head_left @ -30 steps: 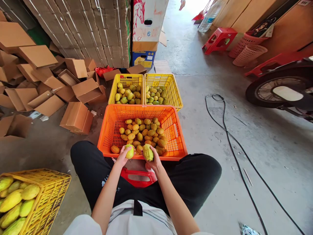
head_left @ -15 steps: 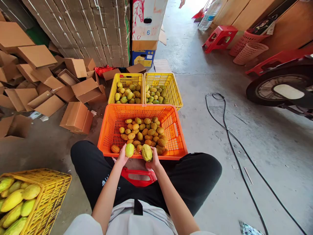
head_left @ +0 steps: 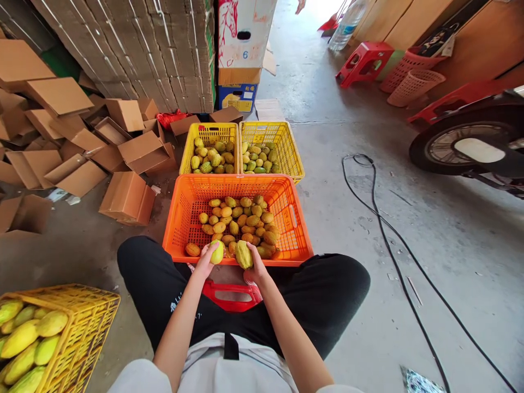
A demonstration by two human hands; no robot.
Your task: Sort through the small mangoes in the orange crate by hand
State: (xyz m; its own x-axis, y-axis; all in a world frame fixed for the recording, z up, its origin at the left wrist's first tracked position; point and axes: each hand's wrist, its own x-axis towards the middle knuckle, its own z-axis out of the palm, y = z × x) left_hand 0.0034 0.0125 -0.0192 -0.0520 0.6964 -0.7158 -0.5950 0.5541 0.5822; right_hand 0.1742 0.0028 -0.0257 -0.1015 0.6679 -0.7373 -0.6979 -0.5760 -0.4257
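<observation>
Concrete floor [head_left: 327, 229] spread wide under this scene, with loose cardboard boxes [head_left: 129, 196] at ten o'clock and a motorbike wheel [head_left: 462, 139] at two. Front and centre, both hands were loaded! Left hand [head_left: 206, 259] gripped a bright yellow-green fruit [head_left: 216, 252], which sat at two o'clock from the palm, while right hand [head_left: 257, 263] clasped a ribbed green fruit [head_left: 244, 255] at ten from its own. Side by side they were, near yet apart, each long axis pointing roughly from six to twelve (the ribbed one leaned a touch towards eleven). Both showed at the near edge of an orange crate [head_left: 282, 199], where many brownish-orange fruits [head_left: 241, 220] lay bunched mostly from twelve to two. Beyond it, at twelve, stood a left yellow crate [head_left: 186, 158] and a right yellow crate [head_left: 291, 147], both holding greenish fruits; at eight, a tilted-looking yellow crate [head_left: 82, 338] held longer yellow-green ones.
</observation>
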